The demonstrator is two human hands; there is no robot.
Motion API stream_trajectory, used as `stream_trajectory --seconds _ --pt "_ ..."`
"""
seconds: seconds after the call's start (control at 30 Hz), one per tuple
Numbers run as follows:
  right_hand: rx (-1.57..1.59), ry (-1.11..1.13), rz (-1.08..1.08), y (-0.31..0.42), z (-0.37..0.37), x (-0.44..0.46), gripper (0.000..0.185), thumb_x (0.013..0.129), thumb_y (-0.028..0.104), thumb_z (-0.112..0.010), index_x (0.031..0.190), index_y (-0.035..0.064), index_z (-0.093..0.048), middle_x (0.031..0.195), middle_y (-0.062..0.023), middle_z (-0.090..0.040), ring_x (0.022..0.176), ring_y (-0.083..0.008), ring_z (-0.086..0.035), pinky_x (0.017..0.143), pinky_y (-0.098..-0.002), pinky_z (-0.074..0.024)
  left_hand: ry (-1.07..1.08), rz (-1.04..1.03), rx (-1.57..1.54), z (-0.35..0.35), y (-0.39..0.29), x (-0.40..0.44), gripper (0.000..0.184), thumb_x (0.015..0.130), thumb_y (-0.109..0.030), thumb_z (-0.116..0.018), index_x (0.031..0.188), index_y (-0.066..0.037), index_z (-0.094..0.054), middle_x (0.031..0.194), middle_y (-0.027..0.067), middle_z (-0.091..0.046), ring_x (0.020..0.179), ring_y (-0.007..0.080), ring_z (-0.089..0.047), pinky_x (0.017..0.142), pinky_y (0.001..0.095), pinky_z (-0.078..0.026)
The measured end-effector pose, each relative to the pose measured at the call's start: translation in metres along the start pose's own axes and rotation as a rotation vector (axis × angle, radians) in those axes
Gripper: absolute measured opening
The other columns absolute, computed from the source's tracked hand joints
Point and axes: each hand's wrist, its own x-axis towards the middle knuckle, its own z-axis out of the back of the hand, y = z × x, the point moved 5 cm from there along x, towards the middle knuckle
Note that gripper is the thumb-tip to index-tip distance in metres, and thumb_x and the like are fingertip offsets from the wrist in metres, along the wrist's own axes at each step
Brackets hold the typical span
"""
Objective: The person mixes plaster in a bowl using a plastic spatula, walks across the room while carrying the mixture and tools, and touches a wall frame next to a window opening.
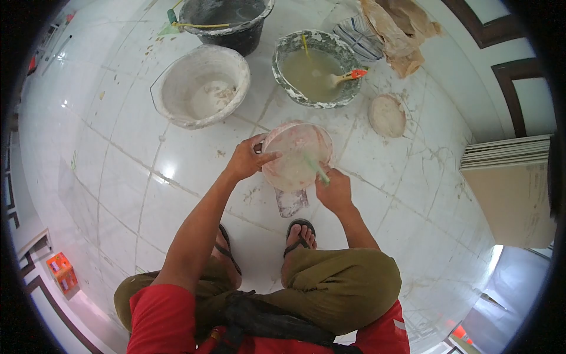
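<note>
A round, shallow, pinkish-white stained bowl [295, 144] is held over the tiled floor in front of the feet. My left hand [247, 158] grips its left rim, with fingers wrapped at the edge. On the right side of the bowl, my right hand [334, 187] is closed round a light green tool [319, 171], whose far end is blurred inside the bowl. Just below the bowl, a stained, flat, squarish piece [292, 203] shows, partly hidden by it.
Beyond the bowl are a whitish basin [201, 87], a green-grey basin [318, 97] of cloudy water with a brush [348, 77], and a black bucket [236, 36]. A round whitish lump [387, 115] and a crumpled paper bag [394, 29] lie to the right. Flat boards [510, 194] stand far right.
</note>
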Motion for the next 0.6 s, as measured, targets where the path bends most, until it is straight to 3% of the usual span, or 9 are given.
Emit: stream_trajectory --seconds 0.07,0.13,0.17,0.27,0.4,0.47,0.53,0.6 --pt "-0.078 0.036 0.061 0.002 -0.008 -0.008 0.042 0.084 0.013 -0.066 0.125 0.0060 -0.068 0.095 -0.0217 -0.073 0.085 -0.0385 -0.070 0.077 -0.0472 -0.0580 -0.014 0.008 -0.003 0.000 0.000 0.001 0.062 0.087 -0.026 -0.084 0.138 -0.002 -0.059 0.109 0.0142 -0.075 0.084 0.0169 -0.072 0.065 0.0322 -0.060" --pt "-0.135 0.139 0.238 0.020 -0.014 -0.014 0.050 0.081 0.011 -0.067 0.130 0.0080 -0.065 0.108 -0.0156 -0.074 0.095 -0.0329 -0.070 0.081 -0.0448 -0.0585 -0.008 0.017 0.007 0.001 0.004 0.002 0.062 0.087 -0.026 -0.083 0.138 -0.002 -0.058 0.109 0.0145 -0.075 0.085 0.0176 -0.072 0.065 0.0328 -0.061" --pt "-0.134 0.161 0.211 0.018 -0.014 -0.014 0.056 0.079 0.011 -0.067 0.135 0.0095 -0.063 0.111 -0.0110 -0.074 0.098 -0.0305 -0.069 0.082 -0.0445 -0.0589 -0.005 0.030 0.017 0.002 0.006 0.003 0.061 0.087 -0.026 -0.083 0.138 -0.002 -0.058 0.110 0.0148 -0.075 0.085 0.0183 -0.073 0.066 0.0333 -0.062" --pt "-0.179 0.067 0.168 0.015 0.000 -0.005 0.057 0.079 0.012 -0.067 0.136 0.0097 -0.062 0.110 -0.0102 -0.074 0.099 -0.0308 -0.068 0.082 -0.0447 -0.0592 -0.015 0.004 0.020 0.003 0.007 0.002 0.060 0.088 -0.026 -0.081 0.138 -0.002 -0.058 0.110 0.0154 -0.075 0.088 0.0197 -0.074 0.066 0.0348 -0.064" --pt "-0.271 0.103 0.161 0.009 -0.010 -0.007 0.058 0.079 0.013 -0.067 0.137 0.0113 -0.062 0.110 -0.0092 -0.074 0.100 -0.0300 -0.068 0.081 -0.0446 -0.0596 -0.016 0.017 -0.030 0.000 0.000 0.000 0.060 0.088 -0.027 -0.081 0.138 -0.002 -0.059 0.110 0.0157 -0.075 0.090 0.0205 -0.074 0.067 0.0361 -0.065" --pt "-0.282 0.199 0.252 0.024 -0.020 -0.018 0.044 0.083 0.009 -0.067 0.127 0.0101 -0.069 0.116 -0.0082 -0.074 0.099 -0.0281 -0.069 0.077 -0.0426 -0.0597 -0.023 0.031 -0.039 0.000 0.001 0.000 0.062 0.088 -0.028 -0.082 0.139 -0.002 -0.058 0.111 0.0162 -0.074 0.090 0.0209 -0.074 0.068 0.0358 -0.065" --pt "-0.258 0.219 0.262 0.032 -0.016 -0.016 0.045 0.082 0.009 -0.067 0.127 0.0101 -0.068 0.117 -0.0089 -0.074 0.100 -0.0290 -0.069 0.079 -0.0422 -0.0594 -0.020 0.019 -0.023 0.001 0.003 0.002 0.062 0.087 -0.029 -0.082 0.138 -0.002 -0.059 0.111 0.0163 -0.074 0.090 0.0212 -0.075 0.068 0.0359 -0.065" --pt "-0.212 0.204 0.162 0.031 -0.001 -0.007 0.044 0.083 0.007 -0.066 0.127 0.0095 -0.069 0.115 -0.0101 -0.074 0.099 -0.0304 -0.069 0.081 -0.0424 -0.0589 -0.017 0.008 -0.007 0.001 0.004 0.004 0.062 0.087 -0.029 -0.082 0.138 -0.002 -0.059 0.111 0.0164 -0.074 0.090 0.0215 -0.075 0.069 0.0359 -0.065"
